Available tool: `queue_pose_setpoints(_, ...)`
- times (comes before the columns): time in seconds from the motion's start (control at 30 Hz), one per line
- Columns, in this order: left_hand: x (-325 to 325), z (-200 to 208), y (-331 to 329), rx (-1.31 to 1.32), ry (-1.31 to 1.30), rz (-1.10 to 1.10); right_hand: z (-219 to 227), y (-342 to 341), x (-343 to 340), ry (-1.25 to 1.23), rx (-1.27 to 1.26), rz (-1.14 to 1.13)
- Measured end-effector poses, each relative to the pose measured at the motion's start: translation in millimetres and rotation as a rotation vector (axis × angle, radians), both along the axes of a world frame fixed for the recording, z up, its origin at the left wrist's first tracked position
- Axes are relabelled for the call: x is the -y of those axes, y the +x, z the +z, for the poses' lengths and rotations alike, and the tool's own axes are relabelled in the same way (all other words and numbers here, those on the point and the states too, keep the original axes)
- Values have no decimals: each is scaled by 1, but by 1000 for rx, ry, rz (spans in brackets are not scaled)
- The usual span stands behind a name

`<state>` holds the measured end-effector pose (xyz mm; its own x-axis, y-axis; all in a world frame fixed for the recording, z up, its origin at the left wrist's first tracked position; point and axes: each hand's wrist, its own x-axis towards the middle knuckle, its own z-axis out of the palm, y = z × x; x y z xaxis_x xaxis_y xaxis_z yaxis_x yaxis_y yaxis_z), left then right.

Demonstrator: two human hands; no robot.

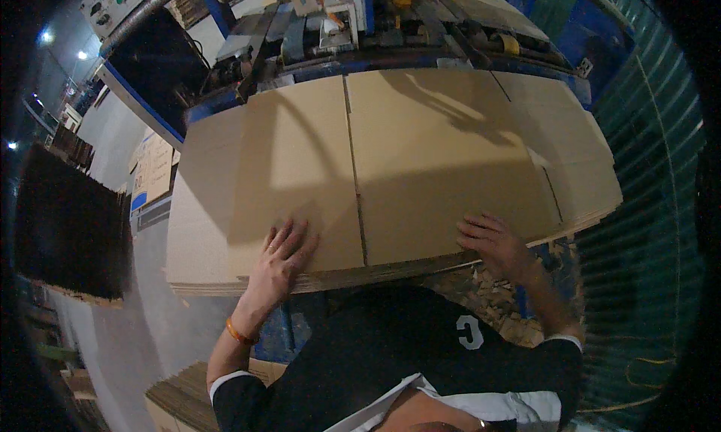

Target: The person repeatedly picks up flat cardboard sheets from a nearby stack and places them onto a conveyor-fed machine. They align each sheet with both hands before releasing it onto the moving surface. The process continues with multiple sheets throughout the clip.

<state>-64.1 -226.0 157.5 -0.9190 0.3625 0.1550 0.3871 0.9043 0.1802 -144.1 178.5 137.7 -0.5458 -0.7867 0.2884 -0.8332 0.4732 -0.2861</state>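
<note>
A stack of flat brown cardboard sheets (pixel 443 184) lies in front of me, with slots cut in from the far and near edges. My left hand (pixel 284 258) rests on the top sheet near its front edge, fingers spread and flat. Farther right, my right hand (pixel 497 246) lies at the same front edge, its fingers stretched over the cardboard; its thumb is hard to make out. Neither hand is closed round anything. The sheets' far edge lies against a blue machine (pixel 312 70).
A control panel (pixel 113 4) with buttons stands at upper left. Dark stacked sheets (pixel 71 222) stand on the grey floor at left, and more cardboard (pixel 184 398) sits low by my left arm. Cardboard scraps (pixel 499 304) lie beneath the stack. A green corrugated wall (pixel 638 229) borders the right.
</note>
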Motion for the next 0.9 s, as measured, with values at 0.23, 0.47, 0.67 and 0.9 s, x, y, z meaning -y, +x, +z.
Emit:
queue_pose_setpoints(0.23,49,6,-8,264,580,75,3,-68,-37,-466,437,-653)
queue_pose_setpoints(0.47,168,-30,-151,187,587,814,-21,-218,-101,-545,716,-1013)
queue_pose_setpoints(0.67,179,-50,-175,218,554,993,-56,-244,-104,-258,230,-1009)
queue_pose_setpoints(0.9,162,-61,-169,36,643,719,-65,-242,-100,-252,112,-1051)
